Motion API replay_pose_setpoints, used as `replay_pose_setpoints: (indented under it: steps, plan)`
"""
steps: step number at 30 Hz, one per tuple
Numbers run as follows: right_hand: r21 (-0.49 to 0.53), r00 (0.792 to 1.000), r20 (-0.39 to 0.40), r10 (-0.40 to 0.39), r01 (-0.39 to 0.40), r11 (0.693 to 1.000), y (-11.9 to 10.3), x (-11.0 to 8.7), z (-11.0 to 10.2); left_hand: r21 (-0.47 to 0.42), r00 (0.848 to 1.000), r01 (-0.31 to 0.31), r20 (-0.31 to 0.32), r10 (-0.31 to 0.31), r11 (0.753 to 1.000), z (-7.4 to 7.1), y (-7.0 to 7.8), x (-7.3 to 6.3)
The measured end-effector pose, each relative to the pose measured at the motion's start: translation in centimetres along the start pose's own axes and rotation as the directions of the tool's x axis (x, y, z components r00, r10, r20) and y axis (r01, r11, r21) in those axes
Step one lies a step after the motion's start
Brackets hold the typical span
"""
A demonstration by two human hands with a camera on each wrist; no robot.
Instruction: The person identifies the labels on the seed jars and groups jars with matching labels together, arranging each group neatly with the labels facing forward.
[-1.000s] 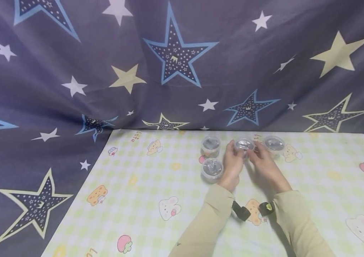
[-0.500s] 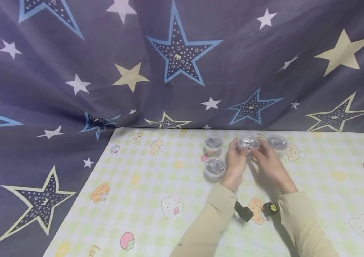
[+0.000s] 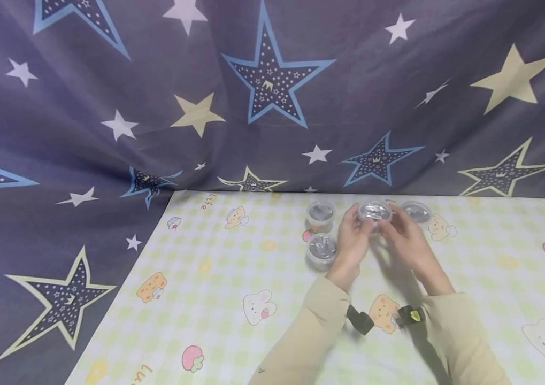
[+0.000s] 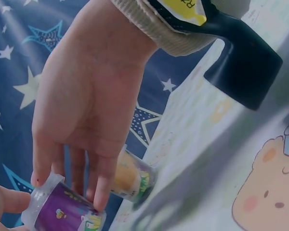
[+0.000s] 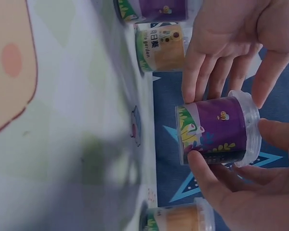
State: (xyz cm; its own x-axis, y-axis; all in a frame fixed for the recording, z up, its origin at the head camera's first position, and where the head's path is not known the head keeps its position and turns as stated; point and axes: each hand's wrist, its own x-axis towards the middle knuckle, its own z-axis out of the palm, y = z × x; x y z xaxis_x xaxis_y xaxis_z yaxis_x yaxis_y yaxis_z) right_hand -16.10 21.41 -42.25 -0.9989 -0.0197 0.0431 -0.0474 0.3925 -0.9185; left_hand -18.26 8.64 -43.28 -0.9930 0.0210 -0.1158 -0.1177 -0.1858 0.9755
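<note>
Both hands hold a small clear plastic tub [image 3: 375, 210] with a translucent lid, above the tablecloth. Its label is purple with a bee and leaves, as the right wrist view shows of the tub [image 5: 221, 127]. My left hand [image 3: 353, 240] grips its left side, fingertips along the wall and thumb at the lid. My right hand [image 3: 409, 243] holds the other side; in the right wrist view the right hand [image 5: 245, 192] has one finger at the base and the thumb at the lid rim.
Two similar tubs, a back one [image 3: 320, 215] and a front one [image 3: 322, 250], stand left of the hands. Another tub [image 3: 416, 213], orange-labelled, stands behind the right hand. A checked cartoon tablecloth [image 3: 224, 267] covers the table; a star-print curtain [image 3: 156, 75] hangs behind.
The head view has shifted slightly. My right wrist has swung a little outward to the right, and the held tub has moved slightly right with both hands still on it.
</note>
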Motion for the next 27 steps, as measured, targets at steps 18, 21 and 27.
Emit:
replay_pose_setpoints:
  steps: [18,21,27]
  plan:
    - [-0.018,0.989,-0.052,-0.140,0.139,0.990,-2.8,-1.8,-0.1,-0.001,0.991,-0.084,0.108,0.084,0.996,-1.7,3.4,-2.2]
    - [-0.017,0.987,-0.054,-0.149,0.148,0.989,-3.3,-2.1,0.1,0.032,0.982,-0.115,0.154,0.109,0.993,-2.8,3.8,-2.5]
    - [-0.010,0.984,-0.050,-0.173,0.172,0.985,-4.4,-2.5,0.8,0.088,0.976,-0.119,0.193,0.101,0.989,-5.3,4.6,-3.2]
